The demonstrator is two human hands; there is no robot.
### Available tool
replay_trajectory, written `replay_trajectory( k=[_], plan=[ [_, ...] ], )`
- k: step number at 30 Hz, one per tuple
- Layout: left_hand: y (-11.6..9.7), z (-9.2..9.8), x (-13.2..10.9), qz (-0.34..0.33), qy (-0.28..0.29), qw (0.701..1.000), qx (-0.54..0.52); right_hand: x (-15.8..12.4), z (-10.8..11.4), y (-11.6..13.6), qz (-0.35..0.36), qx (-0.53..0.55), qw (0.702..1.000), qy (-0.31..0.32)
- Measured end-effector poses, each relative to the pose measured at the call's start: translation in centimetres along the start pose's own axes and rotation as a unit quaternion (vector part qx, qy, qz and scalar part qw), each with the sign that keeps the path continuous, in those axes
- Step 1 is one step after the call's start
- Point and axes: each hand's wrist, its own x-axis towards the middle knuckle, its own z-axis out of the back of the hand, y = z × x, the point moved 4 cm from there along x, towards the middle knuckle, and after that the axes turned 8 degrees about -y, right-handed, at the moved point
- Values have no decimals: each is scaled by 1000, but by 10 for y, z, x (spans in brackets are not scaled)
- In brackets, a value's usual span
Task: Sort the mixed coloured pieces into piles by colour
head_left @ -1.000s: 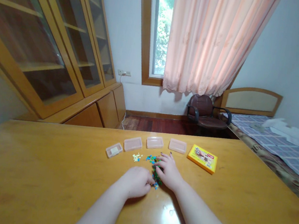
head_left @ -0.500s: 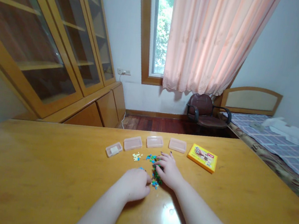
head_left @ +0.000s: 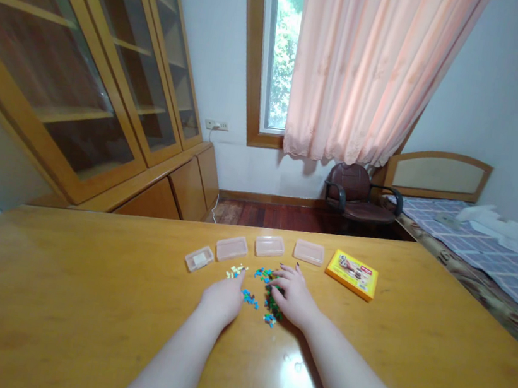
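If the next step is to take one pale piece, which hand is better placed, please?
Probably the left hand: its index fingertip is right beside the pale pieces. The right hand is farther away, at the green pieces.

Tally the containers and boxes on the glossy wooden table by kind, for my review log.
Larger clear rectangular plastic containers: 3
Smaller clear rectangular plastic container: 1
Flat yellow rectangular box: 1
Total: 5
Small multicoloured loose pieces: too small to count, left out.
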Motion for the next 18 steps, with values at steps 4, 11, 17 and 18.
replay_trajectory(
  k=[4,11,17,18],
  plan=[
    [-15,4,-11,-31,1,999,8,0,-2,-2,-3,1,1000,-2],
    [-9,-9,-13,60,46,997,23,-1,-2,-2,-5,1,1000,-5],
    [-2,-10,-4,64,40,997,3,0,0,0,-4,0,1000,-1],
    [-3,-10,-4,63,35,997,2,0,0,0,-5,0,1000,0]
  ],
)
